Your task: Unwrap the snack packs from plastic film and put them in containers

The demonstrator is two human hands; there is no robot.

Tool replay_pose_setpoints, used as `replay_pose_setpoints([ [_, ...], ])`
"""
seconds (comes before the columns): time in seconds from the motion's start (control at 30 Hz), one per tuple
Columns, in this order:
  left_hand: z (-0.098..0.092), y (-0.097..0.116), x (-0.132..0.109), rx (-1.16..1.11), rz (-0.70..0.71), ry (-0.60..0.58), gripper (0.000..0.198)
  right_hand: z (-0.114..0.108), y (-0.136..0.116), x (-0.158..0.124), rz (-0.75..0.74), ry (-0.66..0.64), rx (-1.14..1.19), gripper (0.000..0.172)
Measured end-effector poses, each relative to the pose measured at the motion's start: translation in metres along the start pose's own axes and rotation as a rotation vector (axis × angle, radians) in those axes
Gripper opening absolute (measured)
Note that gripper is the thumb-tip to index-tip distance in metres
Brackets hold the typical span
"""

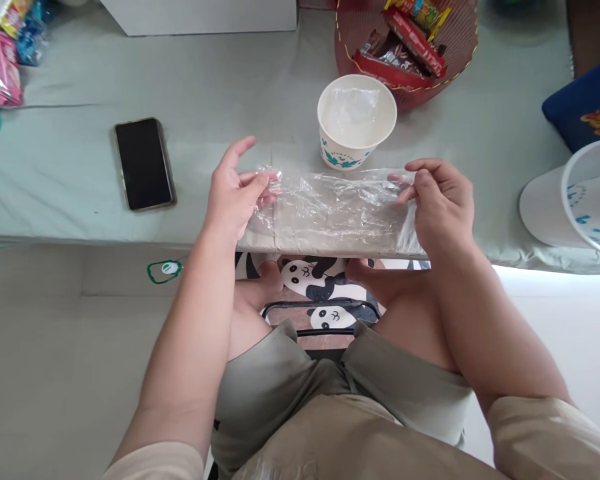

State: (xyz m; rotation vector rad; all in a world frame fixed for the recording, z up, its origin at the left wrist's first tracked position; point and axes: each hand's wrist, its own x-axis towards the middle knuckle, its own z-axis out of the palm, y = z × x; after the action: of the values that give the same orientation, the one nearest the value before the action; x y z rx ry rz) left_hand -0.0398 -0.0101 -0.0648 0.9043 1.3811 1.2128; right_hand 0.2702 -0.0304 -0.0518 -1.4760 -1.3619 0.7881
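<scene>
A clear plastic sheet (pixel 333 210) is stretched out over the near edge of a table covered in pale green cloth (pixel 70 173). My left hand (pixel 235 197) pinches the sheet's left end between thumb and fingers. My right hand (pixel 440 200) pinches its right end the same way. Just beyond the sheet stands a white paper bowl with blue print (pixel 356 121), with a crumpled piece of clear plastic inside it.
A black phone (pixel 143 163) lies face up to the left. A dark red basket (pixel 405 47) of snack packets sits behind the bowl. More white bowls (pixel 587 197) and a blue cushion (pixel 587 103) are at the right, wrapped sweets (pixel 0 63) at the far left.
</scene>
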Motion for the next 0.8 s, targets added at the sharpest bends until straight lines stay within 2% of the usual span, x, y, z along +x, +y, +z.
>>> replay_pose_setpoints([
  [0.13,0.000,0.004,-0.002,-0.034,0.043,0.018,0.053,0.002,0.004,0.004,0.088,0.025,0.011,0.030],
  [0.27,0.002,0.011,-0.007,-0.063,0.061,0.006,0.052,0.005,-0.006,0.005,0.100,0.116,-0.039,0.018],
  [0.4,-0.002,0.003,-0.004,-0.064,0.083,-0.027,0.065,0.002,-0.006,0.004,0.115,0.132,-0.171,0.041],
  [0.5,-0.008,-0.008,0.003,-0.065,0.132,-0.025,0.064,-0.004,0.004,0.004,0.108,0.109,-0.321,0.052],
  [0.6,-0.011,-0.007,0.005,-0.077,0.162,0.013,0.057,-0.010,0.010,0.004,0.018,0.180,-0.497,0.065],
  [0.67,-0.010,0.001,0.000,-0.135,0.142,-0.009,0.053,-0.013,0.011,0.003,-0.102,0.274,-0.591,0.068],
  [0.73,-0.008,0.012,-0.009,-0.230,0.114,-0.095,0.055,-0.012,0.009,-0.001,-0.260,0.289,-0.588,0.060],
  [0.8,-0.008,0.022,-0.017,-0.295,0.145,-0.148,0.055,-0.007,0.005,-0.005,-0.397,0.187,-0.475,0.045],
])
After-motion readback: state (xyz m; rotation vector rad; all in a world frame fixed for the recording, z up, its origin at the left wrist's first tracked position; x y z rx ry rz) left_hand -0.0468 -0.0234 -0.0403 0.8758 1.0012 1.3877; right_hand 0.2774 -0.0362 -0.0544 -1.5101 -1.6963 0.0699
